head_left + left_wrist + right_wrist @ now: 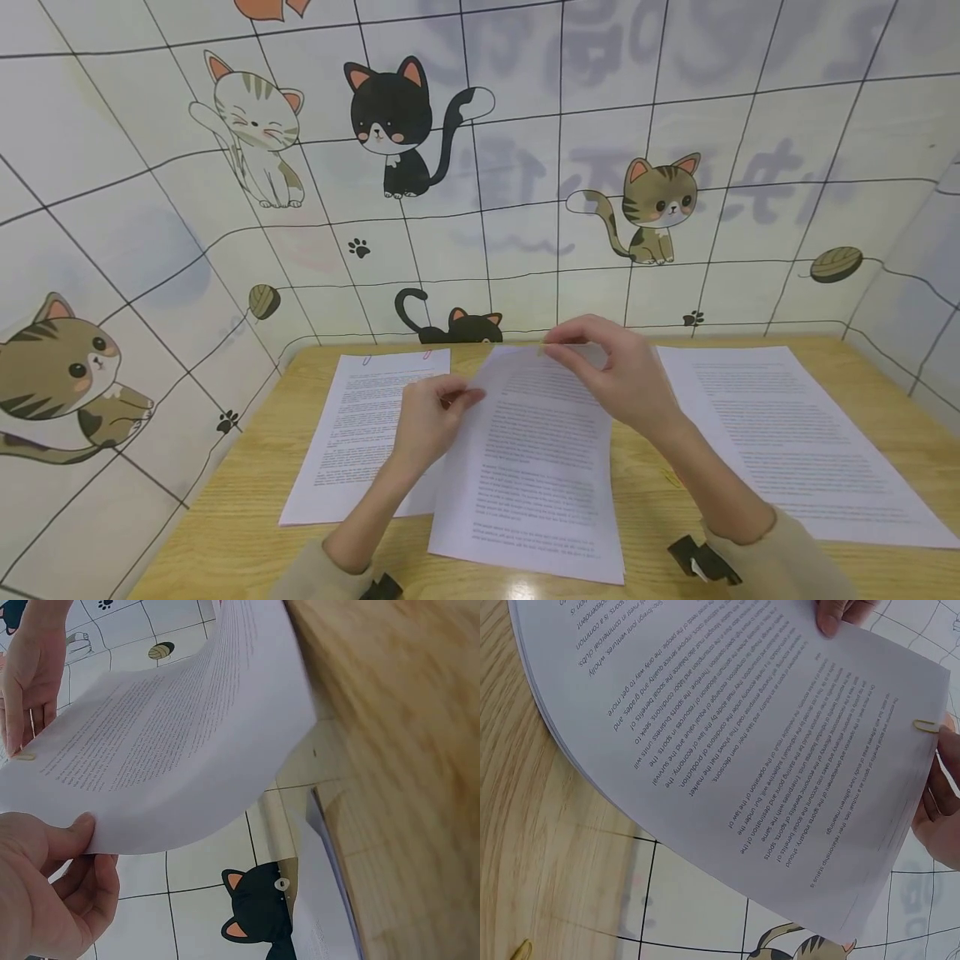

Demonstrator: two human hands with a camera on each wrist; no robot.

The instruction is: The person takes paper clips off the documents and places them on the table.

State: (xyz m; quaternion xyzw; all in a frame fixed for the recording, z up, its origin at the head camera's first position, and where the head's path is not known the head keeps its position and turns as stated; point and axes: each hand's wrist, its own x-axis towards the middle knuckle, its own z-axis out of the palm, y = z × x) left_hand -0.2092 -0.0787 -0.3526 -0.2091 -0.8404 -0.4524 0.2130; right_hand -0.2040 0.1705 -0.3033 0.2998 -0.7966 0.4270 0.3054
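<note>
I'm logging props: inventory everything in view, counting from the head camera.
table: one, tan, below
wall: three sides, white, around table
printed cats: five, mixed colours, wall
orange print: one, cut off, wall's top
yarn balls: two, brown, wall
paw prints: three, black, wall
lettering: count unclear, bluish, wall
left papers: one set, white, table
attached clips: two, one red, one unclear, left papers' top
middle papers: one stack, white, held over table
yellow clip: one, yellow, middle papers' top
loose clips: count unclear, yellow, right of middle papers
right papers: one set, white, table
left hand: one, pinching middle papers
right hand: one, pinching yellow clip
sleeves: two, beige, forearms
straps: two, black, wrists
</note>
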